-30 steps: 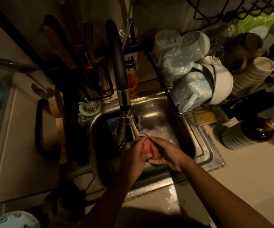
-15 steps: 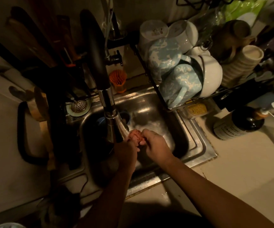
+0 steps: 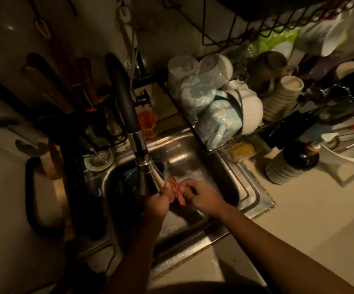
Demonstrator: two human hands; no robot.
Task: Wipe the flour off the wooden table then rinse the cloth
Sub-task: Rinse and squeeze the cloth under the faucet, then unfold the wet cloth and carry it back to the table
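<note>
Both hands are down over the sink (image 3: 254,194), and the cloth (image 3: 175,193) sits right between them: a small pink bundle, bunched and twisted. The left hand (image 3: 157,203) grips it from the 9 o'clock side with the thumb up against the fabric. The right hand (image 3: 203,194) pinches it from 3 o'clock, fingers curled over the top. Neither hand is open, and both have fabric.

Here's the relation that counts. The mouth of the tap (image 3: 148,172) is at about 10 o'clock from the cloth, just beside it and nearly touching the left thumb. The bundle's long axis runs roughly from 11 o'clock to 5 o'clock, so its upper end points in under the nozzle and a loose tail trails toward the person. The left hand is the one nearer the tap, and the right holds the far side.

It's too dim to say whether water is running. There is a pale sheen on the basin floor at 1 o'clock from the hands. My read is that the wiping is done and this is the rinse. The next squeeze or turn will probably pivot on the left hand, with the right feeding the tail up toward the nozzle.

Stacked mugs (image 3: 214,111) crowd the rim at 1 o'clock, and a dark bottle (image 3: 293,164) stands well apart at 3 o'clock.
</note>
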